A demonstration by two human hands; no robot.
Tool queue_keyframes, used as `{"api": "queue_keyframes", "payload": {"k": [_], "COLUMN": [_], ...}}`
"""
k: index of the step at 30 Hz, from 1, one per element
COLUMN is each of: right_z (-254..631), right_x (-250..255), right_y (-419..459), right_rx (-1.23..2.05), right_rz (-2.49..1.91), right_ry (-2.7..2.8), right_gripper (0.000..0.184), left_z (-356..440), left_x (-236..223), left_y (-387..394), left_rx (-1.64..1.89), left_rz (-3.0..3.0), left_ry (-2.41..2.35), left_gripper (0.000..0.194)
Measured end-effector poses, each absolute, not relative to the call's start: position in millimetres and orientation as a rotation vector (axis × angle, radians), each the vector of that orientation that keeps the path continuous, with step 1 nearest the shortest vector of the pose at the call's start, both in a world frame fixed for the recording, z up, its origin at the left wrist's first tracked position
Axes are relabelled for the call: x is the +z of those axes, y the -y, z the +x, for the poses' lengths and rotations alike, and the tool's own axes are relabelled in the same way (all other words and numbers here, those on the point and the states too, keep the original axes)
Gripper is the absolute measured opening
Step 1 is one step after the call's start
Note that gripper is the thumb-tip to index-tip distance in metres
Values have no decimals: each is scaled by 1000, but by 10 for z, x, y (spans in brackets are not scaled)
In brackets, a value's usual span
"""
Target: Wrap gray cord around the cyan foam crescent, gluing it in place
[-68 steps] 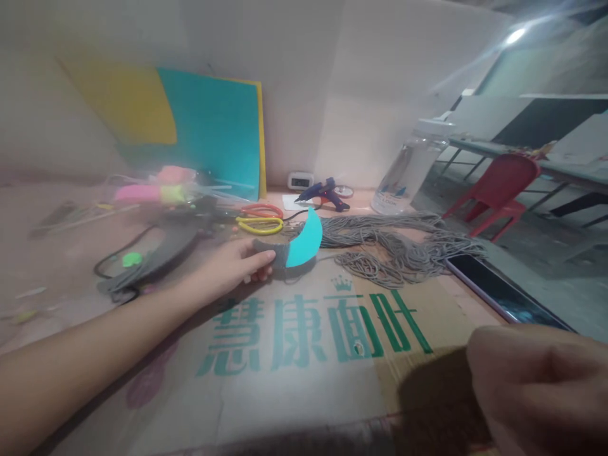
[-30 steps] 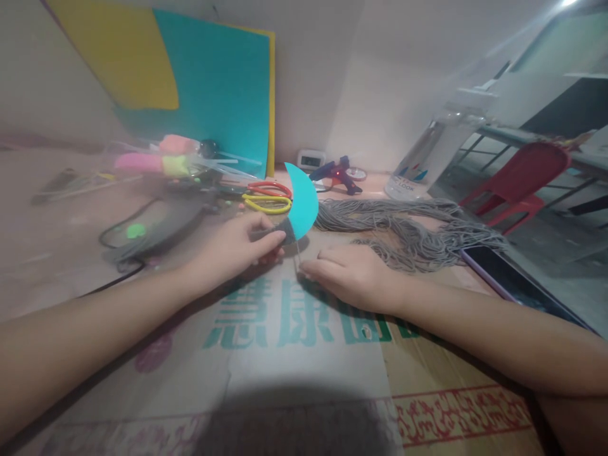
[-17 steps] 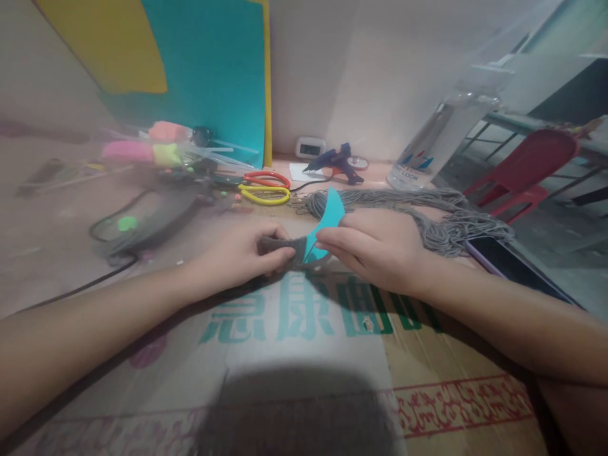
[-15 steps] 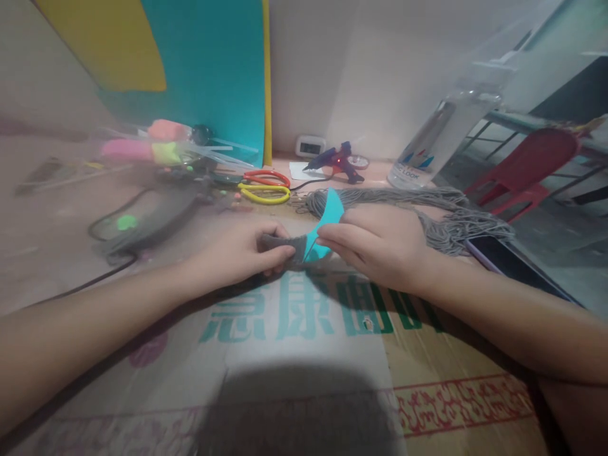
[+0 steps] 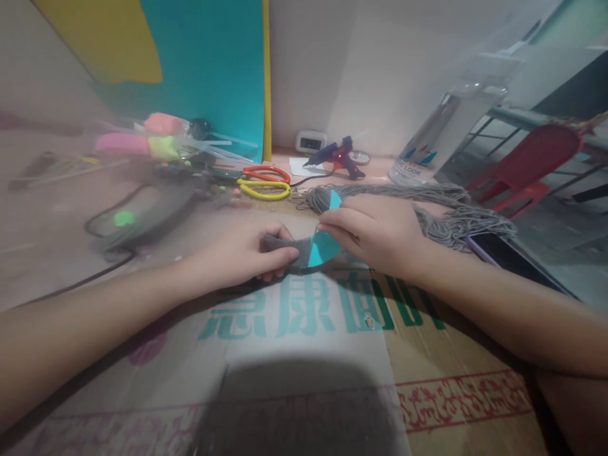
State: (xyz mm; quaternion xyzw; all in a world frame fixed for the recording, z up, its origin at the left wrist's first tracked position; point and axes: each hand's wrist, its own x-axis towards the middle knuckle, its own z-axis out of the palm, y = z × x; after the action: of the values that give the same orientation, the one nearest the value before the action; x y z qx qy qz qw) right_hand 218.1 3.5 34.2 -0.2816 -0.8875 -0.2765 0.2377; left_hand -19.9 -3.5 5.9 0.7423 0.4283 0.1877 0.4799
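Note:
A curved turquoise strip, of card or foam, is held over the cardboard, its left part wrapped closely in grey yarn. My left hand is closed on the wrapped end, thumb in front and fingers behind. At the strip's bare part, my right hand is closed in a pinch on what looks like a thin strand of the grey yarn, and it covers some of the strip. Behind my right hand lies a loose grey yarn hank.
Scissors with red and yellow handles, a glue gun with a red light, a small digital clock and a clear bottle stand behind. A phone lies right. Colourful packs sit left, a cable nearby.
My right hand has shifted slightly while keeping its pinch, and less of the strip's upper tip shows. My left hand stays closed on the wrapped end, a little further right.

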Motion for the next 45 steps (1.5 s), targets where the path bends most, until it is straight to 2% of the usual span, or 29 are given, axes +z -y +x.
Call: {"api": "queue_keyframes", "payload": {"k": [28,32,36,40,42,45], "right_z": [2188,2229,2267,2269,2255,2214], "right_x": [304,414,549,499,388,220], "right_y": [-72,-123,-211,-310,-345,-346], "right_rx": [-685,-430,16,435,554,564], "right_rz": [-815,-874,-946,-1023,-1058,-1030], "right_ry": [2460,2456,2410,2282,2222,2105], "right_gripper": [32,26,16,14,15,16], "left_z": [-157,-177,-216,-232,-225,-207], "left_x": [140,153,136,116,109,98], "left_y": [110,90,65,58,55,36], "left_rx": [401,351,312,298,303,394], "left_rz": [2044,2040,1966,1929,1875,1723], "left_ry": [-962,-861,-825,-788,-797,-865], "left_gripper": [21,22,25,24,24,27]}}
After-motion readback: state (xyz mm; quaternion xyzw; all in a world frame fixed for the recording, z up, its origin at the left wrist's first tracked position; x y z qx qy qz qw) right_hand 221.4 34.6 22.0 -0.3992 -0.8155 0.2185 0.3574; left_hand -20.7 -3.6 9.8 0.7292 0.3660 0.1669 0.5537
